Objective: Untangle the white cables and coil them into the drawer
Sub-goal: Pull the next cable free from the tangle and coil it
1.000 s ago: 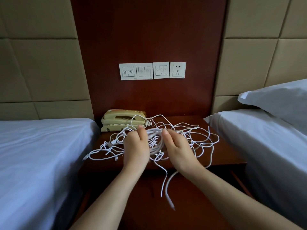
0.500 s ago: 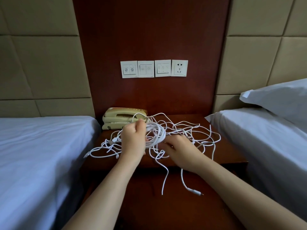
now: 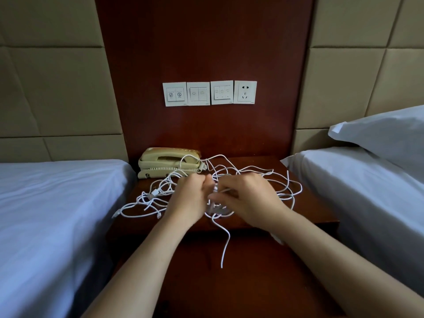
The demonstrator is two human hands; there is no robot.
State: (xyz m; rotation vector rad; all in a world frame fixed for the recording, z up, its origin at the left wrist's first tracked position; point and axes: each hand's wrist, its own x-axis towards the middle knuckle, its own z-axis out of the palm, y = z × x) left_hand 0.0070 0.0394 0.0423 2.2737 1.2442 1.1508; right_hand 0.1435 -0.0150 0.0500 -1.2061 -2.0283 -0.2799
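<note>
Items I log on the head view, largest first: left bed [image 3: 57, 214] and right bed [image 3: 367, 191], both in pale sheets, flanking the scene; tan padded wall panels [image 3: 50, 88] behind them; a dark red-brown wooden wall panel [image 3: 206, 42] rising between the panels; a white pillow [image 3: 385, 134] on the right bed; a dark wooden bedside worktop [image 3: 309, 210] set between the two beds. On the worktop, the white cables [image 3: 263, 173] lie as one loose tangle spread across most of its width, loops reaching the telephone at the back left and the far right side; one strand hangs over the front edge [image 3: 226, 244] against a lower wooden face, and I cannot tell whether that face is the drawer. Two bare forearms come in from below. Left hand [image 3: 188, 198], over the middle of the tangle, its grip curled round a bunch of strands. Right hand [image 3: 247, 198], just beside it and nearly touching, its grip pinched on strands between thumb and fingers; that spot is blurred. Beige corded telephone [image 3: 167, 161], back left of the worktop, handset on its cradle. Three white switch plates [image 3: 197, 94] in a row on the wooden panel, with a white wall socket [image 3: 245, 92] at their right end. A cable connector [image 3: 154, 192] lies left of the left hand.
</note>
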